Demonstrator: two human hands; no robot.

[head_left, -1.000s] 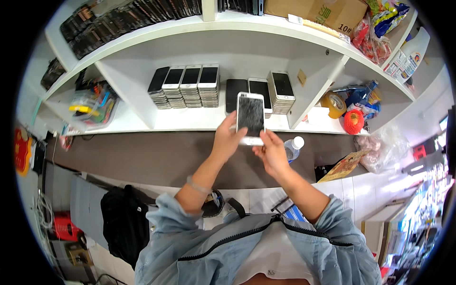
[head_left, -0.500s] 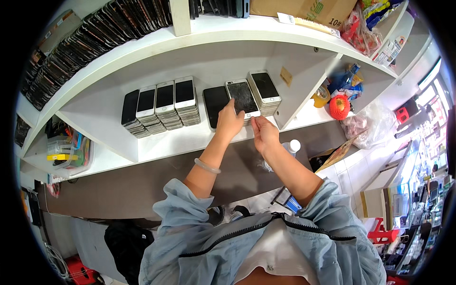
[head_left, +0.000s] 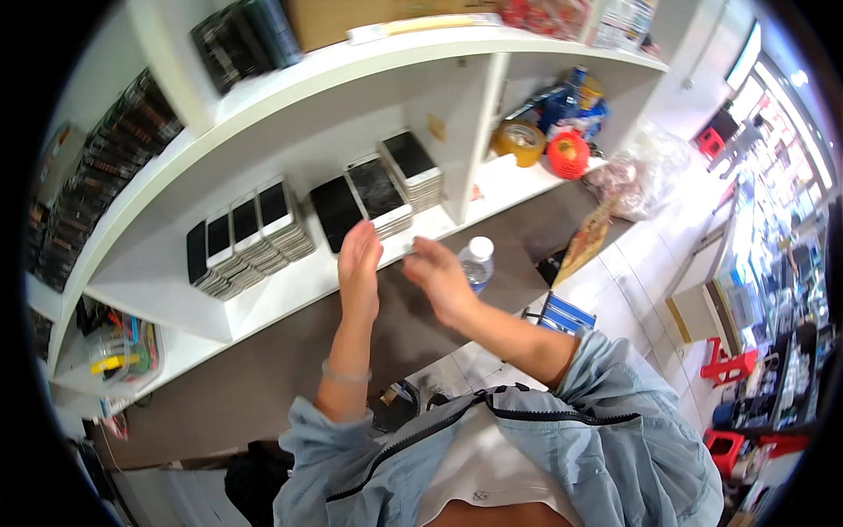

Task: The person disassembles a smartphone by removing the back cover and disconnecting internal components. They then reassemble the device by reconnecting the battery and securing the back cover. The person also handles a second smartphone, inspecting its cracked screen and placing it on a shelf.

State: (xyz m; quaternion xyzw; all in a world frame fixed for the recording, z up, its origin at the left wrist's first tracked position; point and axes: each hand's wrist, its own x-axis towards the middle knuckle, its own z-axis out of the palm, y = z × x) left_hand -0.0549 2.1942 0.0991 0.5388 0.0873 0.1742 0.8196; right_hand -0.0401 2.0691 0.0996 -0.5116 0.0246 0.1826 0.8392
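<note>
My left hand [head_left: 358, 268] is raised in front of the shelf edge, fingers stretched out with nothing in them. It is nearest to a black-screened phone stack [head_left: 336, 211] and a stack of white-framed phones [head_left: 378, 186] whose top screen looks cracked. To its right my right hand [head_left: 442, 279] hovers over the brown table, blurred by motion, its fingers loosely extended and holding nothing visible. Another phone stack [head_left: 411, 156] stands farther right. Several more phones in stacks [head_left: 274, 206] line the left part of the compartment.
A clear bottle with a white cap [head_left: 479, 255] stands on the table [head_left: 413, 325] beside my right hand. In the right compartment are yellow tape [head_left: 518, 143] and a red netted ball [head_left: 568, 156]. A plastic bin [head_left: 123, 351] of small items sits at left. Stools stand on the floor at right.
Both hands have come off the cracked-screen phone and drawn back toward me. That phone now rests on its stack. The view has turned to the right.
</note>
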